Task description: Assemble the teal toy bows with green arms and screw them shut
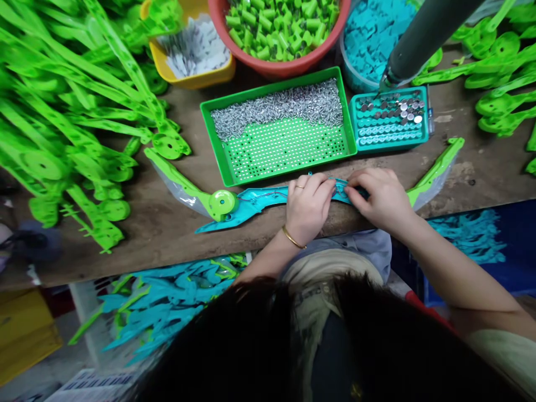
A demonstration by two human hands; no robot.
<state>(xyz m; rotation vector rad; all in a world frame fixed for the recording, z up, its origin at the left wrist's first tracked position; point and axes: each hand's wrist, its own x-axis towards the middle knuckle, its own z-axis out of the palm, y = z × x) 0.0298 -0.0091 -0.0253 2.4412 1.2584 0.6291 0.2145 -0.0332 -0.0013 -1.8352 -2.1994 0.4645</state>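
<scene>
A toy bow with a blue middle part (263,196) lies across the table in front of me, its inner side up. A thin red wire (274,194) runs along inside it. At its left end sits a green limb (180,177) with a round hub and a clear grey fin; a similar green limb (438,173) extends on the right. My left hand (307,205) is closed over the middle of the bow, fingertips by the wire. My right hand (379,198) bends its fingers and thumb around the bow's right portion, which it partly hides.
Behind the bow stand a green tray (276,151) of screws and a teal box (389,142) with small metal discs. A red tub (280,70), yellow bin (196,81) and clear tub (355,78) hold parts. Green limbs (84,111) pile up left. A dark pole (422,42) slants in above.
</scene>
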